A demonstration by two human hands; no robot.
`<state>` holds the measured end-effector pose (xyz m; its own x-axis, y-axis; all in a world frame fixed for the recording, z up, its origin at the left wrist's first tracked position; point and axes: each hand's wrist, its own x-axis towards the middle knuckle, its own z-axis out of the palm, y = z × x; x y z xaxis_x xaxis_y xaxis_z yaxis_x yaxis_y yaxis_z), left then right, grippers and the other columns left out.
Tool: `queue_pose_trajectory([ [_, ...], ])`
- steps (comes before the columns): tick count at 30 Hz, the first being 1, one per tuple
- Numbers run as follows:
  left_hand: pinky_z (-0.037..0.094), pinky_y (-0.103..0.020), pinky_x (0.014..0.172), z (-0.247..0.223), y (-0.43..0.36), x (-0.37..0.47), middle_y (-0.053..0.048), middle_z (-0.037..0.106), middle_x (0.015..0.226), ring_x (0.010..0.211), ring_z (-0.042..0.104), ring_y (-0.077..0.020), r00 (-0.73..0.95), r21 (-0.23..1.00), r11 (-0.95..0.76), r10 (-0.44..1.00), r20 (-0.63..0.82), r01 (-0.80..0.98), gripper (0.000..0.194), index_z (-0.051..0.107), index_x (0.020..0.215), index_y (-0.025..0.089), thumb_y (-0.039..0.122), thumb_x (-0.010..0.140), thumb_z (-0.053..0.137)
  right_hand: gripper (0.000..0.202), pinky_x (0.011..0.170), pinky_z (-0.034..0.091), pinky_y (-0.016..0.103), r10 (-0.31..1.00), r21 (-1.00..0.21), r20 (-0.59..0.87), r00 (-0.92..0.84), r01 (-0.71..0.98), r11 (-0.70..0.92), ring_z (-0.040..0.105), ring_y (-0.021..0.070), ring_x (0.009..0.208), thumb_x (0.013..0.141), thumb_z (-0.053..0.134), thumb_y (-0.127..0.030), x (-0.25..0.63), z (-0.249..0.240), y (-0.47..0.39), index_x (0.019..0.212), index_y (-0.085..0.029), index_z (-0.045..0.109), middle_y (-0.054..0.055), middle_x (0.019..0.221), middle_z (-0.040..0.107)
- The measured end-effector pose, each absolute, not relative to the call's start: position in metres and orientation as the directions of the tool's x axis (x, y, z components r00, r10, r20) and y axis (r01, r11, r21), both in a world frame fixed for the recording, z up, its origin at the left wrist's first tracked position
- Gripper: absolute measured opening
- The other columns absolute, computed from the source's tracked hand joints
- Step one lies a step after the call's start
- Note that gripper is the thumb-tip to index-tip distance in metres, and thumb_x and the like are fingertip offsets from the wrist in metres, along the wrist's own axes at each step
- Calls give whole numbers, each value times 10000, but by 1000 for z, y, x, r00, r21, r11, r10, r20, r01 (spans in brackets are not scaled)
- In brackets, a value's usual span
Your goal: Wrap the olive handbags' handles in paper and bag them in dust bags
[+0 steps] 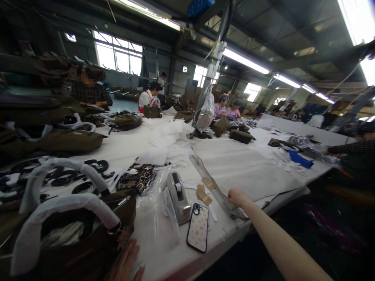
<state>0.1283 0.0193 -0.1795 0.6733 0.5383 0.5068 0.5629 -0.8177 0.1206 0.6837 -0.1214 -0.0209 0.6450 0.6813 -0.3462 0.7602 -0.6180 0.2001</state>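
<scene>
A dark olive handbag (pixel 73 253) stands at the lower left, its two handles (pixel 63 203) wrapped in white paper. My left hand (pixel 126 260) rests by the bag's right side with fingers stretched out; part of it is cut off by the frame. Farther right, my right hand (pixel 238 197) is closed at the near left edge of a stack of large whitish sheets (pixel 243 164). Its fingertips are hidden, but they seem to grip the edge of a sheet. Between the hands are a grey tape dispenser (pixel 179 199) and a phone in a patterned case (pixel 198 230).
Brown paper pieces (pixel 204 194) lie by the stack. Clear plastic (pixel 152 207) and a patterned cloth (pixel 136 177) are left of the dispenser. More olive bags (pixel 58 138) pile up at left. A post (pixel 205 93) rises from the table; several people work around it.
</scene>
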Motion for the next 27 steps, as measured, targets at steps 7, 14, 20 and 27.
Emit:
queue_pose_trajectory([
  [7,493,-358,990,-175,19,129,-27,566,1405,1228,577,-228,722,-50,-823,464,513,565,529,564,1327,275,502,849,555,274,918,498,414,692,195,-330,642,763,-616,650,188,975,942,571,-399,680,-17,-127,954,-146,675,64,1007,699],
  [14,498,-364,981,-175,18,128,-26,555,1415,1232,574,-236,720,-10,-832,474,507,555,530,575,1328,268,499,852,565,286,920,500,421,673,194,-334,660,747,-636,646,194,989,949,559,-404,682,-19,-128,998,-141,663,71,1041,687],
  [20,528,-367,974,-177,20,128,-22,540,1427,1234,580,-230,740,-13,-827,497,452,563,519,585,1319,276,520,862,550,291,923,496,424,651,170,-327,685,720,-673,643,195,990,949,556,-411,685,-15,-130,1011,-146,659,71,1049,682],
  [27,540,-366,951,-173,20,128,-19,560,1404,1216,595,-234,732,-20,-823,493,470,568,504,611,1292,264,515,859,556,286,894,514,406,623,70,-299,722,668,-741,646,184,963,951,555,-405,698,-14,-129,1014,-146,655,65,1047,680],
])
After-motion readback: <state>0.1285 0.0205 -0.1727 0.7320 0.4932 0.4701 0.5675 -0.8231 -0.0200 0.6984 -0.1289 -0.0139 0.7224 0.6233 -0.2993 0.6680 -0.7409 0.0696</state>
